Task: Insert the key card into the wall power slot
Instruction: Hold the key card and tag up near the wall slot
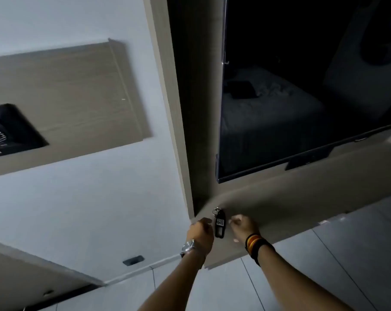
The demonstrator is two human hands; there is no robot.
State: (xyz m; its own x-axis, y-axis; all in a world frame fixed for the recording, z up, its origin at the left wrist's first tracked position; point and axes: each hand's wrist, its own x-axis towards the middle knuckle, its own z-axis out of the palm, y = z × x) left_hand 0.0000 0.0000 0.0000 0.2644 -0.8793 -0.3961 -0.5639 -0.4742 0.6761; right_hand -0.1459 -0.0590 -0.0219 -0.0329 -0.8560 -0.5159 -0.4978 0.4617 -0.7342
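Observation:
A black key card tag (220,223) with a metal ring at its far end lies on the beige shelf (302,198) under the television. My left hand (201,231), with a watch on its wrist, is at the tag's left edge with curled fingers. The blur hides whether it grips the tag. My right hand (244,225), with striped bands on its wrist, hovers just right of the tag. It is curled and apart from the tag, with nothing seen in it. A small dark slot plate (133,260) sits low on the white wall to the left.
A dark television (302,97) hangs above the shelf. A wooden wall panel (66,97) at the left holds a black recessed unit (10,129). Grey floor tiles (324,265) lie below the shelf. A wooden post (167,108) separates the wall from the television niche.

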